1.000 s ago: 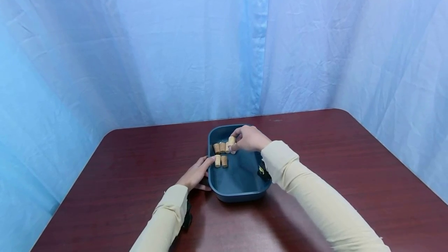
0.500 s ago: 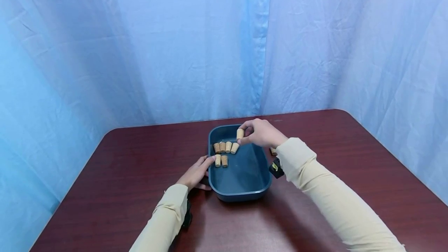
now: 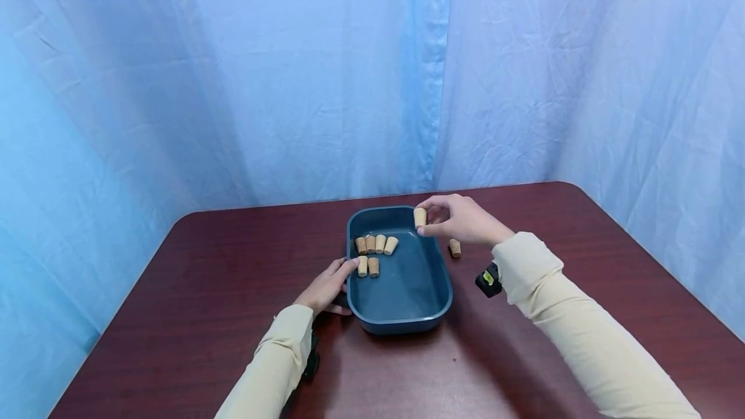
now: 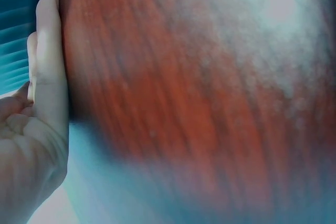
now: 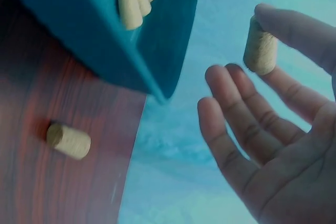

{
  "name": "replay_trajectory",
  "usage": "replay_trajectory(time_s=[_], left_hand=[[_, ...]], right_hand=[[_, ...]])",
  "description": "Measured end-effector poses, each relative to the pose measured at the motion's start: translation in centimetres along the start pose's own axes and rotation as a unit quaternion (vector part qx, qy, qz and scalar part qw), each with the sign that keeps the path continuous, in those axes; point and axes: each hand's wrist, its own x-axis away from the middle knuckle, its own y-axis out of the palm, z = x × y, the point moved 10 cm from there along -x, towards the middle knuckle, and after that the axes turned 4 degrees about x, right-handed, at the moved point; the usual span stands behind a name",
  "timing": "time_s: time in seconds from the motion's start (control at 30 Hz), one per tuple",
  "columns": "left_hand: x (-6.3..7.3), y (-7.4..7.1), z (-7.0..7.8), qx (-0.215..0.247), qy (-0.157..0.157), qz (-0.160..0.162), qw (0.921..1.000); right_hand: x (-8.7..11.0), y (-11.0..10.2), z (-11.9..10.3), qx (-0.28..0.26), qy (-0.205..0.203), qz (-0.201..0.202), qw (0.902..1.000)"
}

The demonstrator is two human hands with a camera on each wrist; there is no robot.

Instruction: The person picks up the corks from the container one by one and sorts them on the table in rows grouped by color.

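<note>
My right hand [image 3: 462, 217] pinches a tapered cork stopper [image 3: 420, 217] between thumb and index finger, above the right rim of a dark blue tray [image 3: 401, 322]. The right wrist view shows that cork [image 5: 260, 48] upright, the other fingers spread apart from it. Inside the tray's left half lie several corks: a back row [image 3: 370, 245] with its rightmost cork [image 3: 391, 246] tilted, and two front corks [image 3: 368, 267]. My left hand [image 3: 326, 286] rests against the tray's left side, a fingertip at the rim. In the left wrist view its fingers [image 4: 50, 61] look straight.
Another cork [image 3: 454, 248] lies on the dark red wooden table [image 3: 244, 264], just right of the tray. Light blue curtains [image 3: 291, 83] hang behind the table and on both sides. A black device [image 3: 489, 280] is worn on my right wrist.
My right hand has lifted the pinched cork from beside the back row and carried it right, to above the tray's right rim. The cork on the table has come into view. My left hand stays put.
</note>
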Motion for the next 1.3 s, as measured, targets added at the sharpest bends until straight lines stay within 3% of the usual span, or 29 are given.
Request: replay_trajectory(time_s=[0.63,1.0,1.3], left_hand=[[-0.2,0.0,-0.2,0.011,0.005,-0.004,0.9999],[-0.2,0.0,-0.1,0.013,0.008,-0.003,0.9999],[-0.1,-0.1,0.0,0.014,0.008,-0.002,0.9999]], right_hand=[[2.6,-1.1,5.4,-0.047,-0.021,0.033,0.9981],[3.7,0.5,7.7,-0.114,-0.044,0.029,0.9921],[4.3,1.7,8.8,-0.105,-0.041,0.019,0.9934]])
